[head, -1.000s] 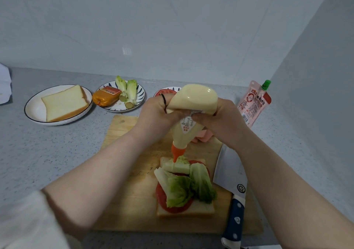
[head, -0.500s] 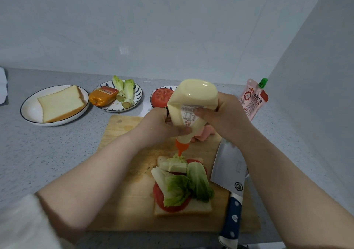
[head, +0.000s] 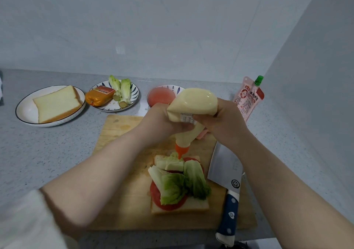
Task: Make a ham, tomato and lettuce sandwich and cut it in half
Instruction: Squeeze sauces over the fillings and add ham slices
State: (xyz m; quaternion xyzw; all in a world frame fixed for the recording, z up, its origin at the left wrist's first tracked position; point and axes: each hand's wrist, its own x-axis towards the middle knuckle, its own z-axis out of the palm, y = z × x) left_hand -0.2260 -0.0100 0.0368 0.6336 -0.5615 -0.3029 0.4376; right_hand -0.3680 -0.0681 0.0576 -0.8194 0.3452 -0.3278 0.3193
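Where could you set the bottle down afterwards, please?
Bare counter lies left of the board, before the bread plate, and right of the cleaver, before the pouch. The board's far-left corner is free. Crowded: the plate row, around the sandwich.

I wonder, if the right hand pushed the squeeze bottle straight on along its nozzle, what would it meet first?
Probably the far lettuce piece; the right hand holds the squeeze bottle nozzle-down just above it, though depth is unclear.

A white sleeve of plain, loose fabric covers the left arm down to near the elbow, blurred at the lower left corner of the view. The left forearm and right forearm are bare, and so are the left hand and right hand.
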